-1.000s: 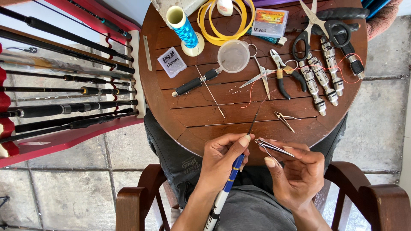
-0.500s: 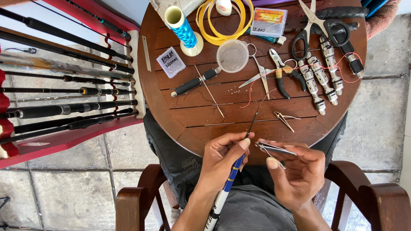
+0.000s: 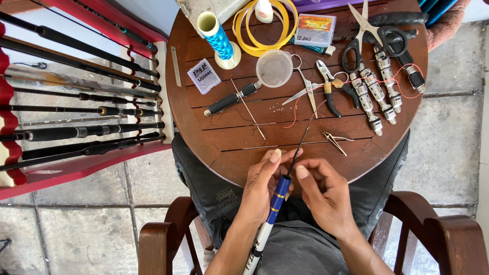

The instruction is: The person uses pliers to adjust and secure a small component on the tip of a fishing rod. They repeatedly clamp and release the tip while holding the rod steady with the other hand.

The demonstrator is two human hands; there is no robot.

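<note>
Mid-wrap near table's edge: left hand (image 3: pixel 262 186) gripping blue-banded rod (image 3: pixel 277 201), right hand (image 3: pixel 326 191) pinching thin thread. Probably needs steady tension next.

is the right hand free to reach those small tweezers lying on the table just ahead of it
Probably yes. The tweezers lie on bare wood just beyond the right hand, with nothing between them. But that hand is pinching at the thin rod tip next to the left hand, so it would have to let go first.
</note>
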